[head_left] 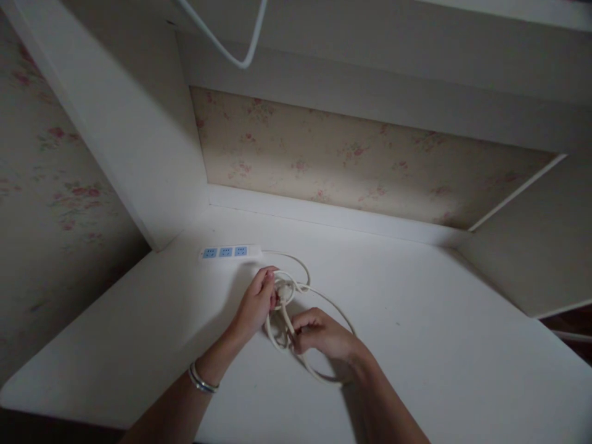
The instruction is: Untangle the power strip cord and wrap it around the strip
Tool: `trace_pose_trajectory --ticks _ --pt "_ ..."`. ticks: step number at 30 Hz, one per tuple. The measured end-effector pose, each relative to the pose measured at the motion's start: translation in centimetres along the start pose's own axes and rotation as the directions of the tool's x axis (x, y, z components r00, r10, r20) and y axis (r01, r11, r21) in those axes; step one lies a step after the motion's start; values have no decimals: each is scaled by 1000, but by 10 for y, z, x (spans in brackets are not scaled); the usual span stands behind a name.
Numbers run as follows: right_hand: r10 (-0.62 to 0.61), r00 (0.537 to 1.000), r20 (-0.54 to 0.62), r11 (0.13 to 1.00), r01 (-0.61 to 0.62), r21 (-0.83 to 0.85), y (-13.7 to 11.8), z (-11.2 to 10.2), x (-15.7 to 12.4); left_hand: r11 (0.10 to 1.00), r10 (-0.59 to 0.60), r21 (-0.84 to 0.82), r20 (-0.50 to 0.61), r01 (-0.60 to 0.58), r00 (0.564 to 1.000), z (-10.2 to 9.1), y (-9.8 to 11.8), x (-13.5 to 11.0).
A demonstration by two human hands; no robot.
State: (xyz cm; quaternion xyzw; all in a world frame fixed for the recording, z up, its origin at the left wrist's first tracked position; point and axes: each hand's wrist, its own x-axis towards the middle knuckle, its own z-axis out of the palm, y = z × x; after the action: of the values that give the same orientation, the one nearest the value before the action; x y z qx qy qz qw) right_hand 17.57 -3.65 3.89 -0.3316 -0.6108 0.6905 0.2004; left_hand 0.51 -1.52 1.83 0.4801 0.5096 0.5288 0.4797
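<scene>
A white power strip (231,251) with three blue sockets lies on the white desk, left of centre. From its right end runs a cream power cord (330,300), which loops round on the desktop to my hands. My left hand (259,297) is closed on the coiled part of the cord, beside the cord's plug (283,291). Just to the right and nearer to me, my right hand (321,334) pinches a strand of the cord between thumb and fingers. A wider loop of cord lies around and under my right hand. Bracelets circle my left wrist.
The white desktop (416,345) stretches to both sides, with a rounded front left corner. A white side panel (152,123) rises at the left. Overhead are a shelf (370,68) and a hanging white cable (245,61). Flowered wallpaper (324,154) covers the back.
</scene>
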Motion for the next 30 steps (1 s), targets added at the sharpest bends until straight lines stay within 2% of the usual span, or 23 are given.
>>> trace_pose_trajectory --ticks 3,5,7,9,11,13,16,18,24,26,30 --pt "-16 996 -87 995 24 96 -1 -11 -9 999 -32 -4 -26 31 999 0 0 3" --pt "-98 987 -130 974 122 190 -2 -19 -15 999 -42 -15 -23 42 999 -1 1 3" --pt "-217 957 -192 913 269 306 -4 -26 -19 998 -45 -47 -12 44 999 -1 4 3" --pt "-326 891 -317 806 437 398 -8 -32 -22 995 -49 -82 3 50 999 -3 7 2" --pt "-372 793 -483 681 586 439 -12 -38 -25 991 -64 -115 26 67 998 -5 9 2" --pt "-344 691 -636 573 691 441 -15 -46 -27 986 -87 -140 42 92 995 -7 8 3" --pt "-258 581 -772 495 766 410 -15 -58 -27 980 -111 -163 42 117 993 -9 6 3" --pt "-217 517 -828 502 787 360 -12 -66 -24 978 -103 -176 54 111 993 -10 5 3" --pt "-78 344 -936 640 737 217 5 -80 -9 950 -74 -293 132 110 988 -11 7 2" --pt "-59 305 -950 658 728 193 11 -83 -7 934 -67 -339 142 113 988 -11 7 2" --pt "-58 257 -965 662 733 155 15 -87 -8 912 -8 -408 110 53 994 -10 6 2"
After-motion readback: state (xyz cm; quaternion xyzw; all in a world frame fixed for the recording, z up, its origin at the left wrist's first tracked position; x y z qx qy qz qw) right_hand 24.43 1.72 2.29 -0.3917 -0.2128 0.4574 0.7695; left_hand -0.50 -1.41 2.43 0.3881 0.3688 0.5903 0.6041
